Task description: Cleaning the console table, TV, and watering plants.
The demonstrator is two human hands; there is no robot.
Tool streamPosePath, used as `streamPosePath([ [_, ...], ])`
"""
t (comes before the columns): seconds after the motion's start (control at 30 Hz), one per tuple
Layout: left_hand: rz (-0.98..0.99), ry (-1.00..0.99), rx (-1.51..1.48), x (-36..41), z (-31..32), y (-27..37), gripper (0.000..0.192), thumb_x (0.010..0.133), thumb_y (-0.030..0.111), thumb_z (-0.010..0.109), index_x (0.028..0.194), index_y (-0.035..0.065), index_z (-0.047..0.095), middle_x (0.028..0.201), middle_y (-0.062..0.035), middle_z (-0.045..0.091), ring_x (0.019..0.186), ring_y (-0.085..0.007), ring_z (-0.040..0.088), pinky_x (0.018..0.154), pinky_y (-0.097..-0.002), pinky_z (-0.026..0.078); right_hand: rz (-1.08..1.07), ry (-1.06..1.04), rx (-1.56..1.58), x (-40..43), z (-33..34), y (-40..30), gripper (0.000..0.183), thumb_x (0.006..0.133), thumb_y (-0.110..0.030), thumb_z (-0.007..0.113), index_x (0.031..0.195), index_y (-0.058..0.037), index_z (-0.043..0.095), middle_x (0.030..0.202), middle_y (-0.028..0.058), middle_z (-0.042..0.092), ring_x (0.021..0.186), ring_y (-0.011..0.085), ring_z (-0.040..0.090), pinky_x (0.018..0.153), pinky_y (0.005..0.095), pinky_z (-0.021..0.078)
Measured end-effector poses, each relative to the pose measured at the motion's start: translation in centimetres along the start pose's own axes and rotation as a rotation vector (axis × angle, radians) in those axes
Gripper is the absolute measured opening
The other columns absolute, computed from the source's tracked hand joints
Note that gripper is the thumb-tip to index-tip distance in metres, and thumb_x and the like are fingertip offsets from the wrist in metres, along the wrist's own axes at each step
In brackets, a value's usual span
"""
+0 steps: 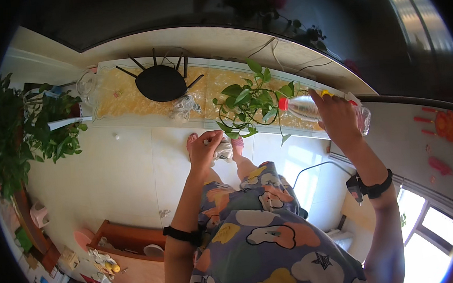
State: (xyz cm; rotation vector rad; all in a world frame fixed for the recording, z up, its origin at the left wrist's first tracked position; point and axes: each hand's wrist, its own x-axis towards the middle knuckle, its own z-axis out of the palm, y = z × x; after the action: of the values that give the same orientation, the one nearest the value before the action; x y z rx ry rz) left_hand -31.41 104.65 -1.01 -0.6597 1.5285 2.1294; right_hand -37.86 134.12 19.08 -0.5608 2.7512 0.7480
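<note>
In my left hand (205,152) is a bunched pale cloth (224,151), held above the floor just in front of the low cabinet (111,105). My right hand (337,117) grips a clear plastic bottle (304,108) with a red cap. The bottle is seen lengthwise at the cabinet's right end, its cap towards the left; I cannot tell whether it rests on the top. Beside the cap, a leafy green pothos plant (243,95) trails over the cabinet's front edge. Something yellow (326,93) shows behind my right fingers.
A black router (160,83) with several antennas stands on the cabinet, a crumpled clear plastic bag (185,108) next to it. Above hangs a large dark television screen (218,9). More potted plants (54,128) are at left. Behind me is a wooden table (136,263).
</note>
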Motion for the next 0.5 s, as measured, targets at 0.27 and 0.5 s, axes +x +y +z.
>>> streamPosePath([
  [0.27, -0.18, -0.137, 0.083, 3.0, -4.5, 3.3, 0.029, 0.085, 0.021, 0.07, 0.103, -0.0019, 0.065, 0.086, -0.0075, 0.066, 0.076, -0.0115, 0.062, 0.068, -0.0242, 0.049, 0.158, -0.074, 0.144, 0.3, -3.5, -3.6, 0.072, 0.063, -0.019, 0.08, 0.127, -0.0086, 0.047, 0.092, 0.0108, 0.063, 0.079, 0.0258, 0.067, 0.07, 0.034, 0.0544],
  [0.5, -0.196, -0.272, 0.155, 3.2, -4.9, 4.0, 0.027, 0.088, 0.02, 0.067, 0.103, -0.0017, 0.064, 0.092, -0.0073, 0.066, 0.085, -0.0124, 0.063, 0.073, -0.0247, 0.05, 0.542, -0.676, 1.339, -2.9, 0.6, -7.1, 0.071, 0.07, -0.034, 0.081, 0.124, 0.0002, 0.05, 0.107, 0.0152, 0.065, 0.093, 0.0257, 0.066, 0.083, 0.0353, 0.0518],
])
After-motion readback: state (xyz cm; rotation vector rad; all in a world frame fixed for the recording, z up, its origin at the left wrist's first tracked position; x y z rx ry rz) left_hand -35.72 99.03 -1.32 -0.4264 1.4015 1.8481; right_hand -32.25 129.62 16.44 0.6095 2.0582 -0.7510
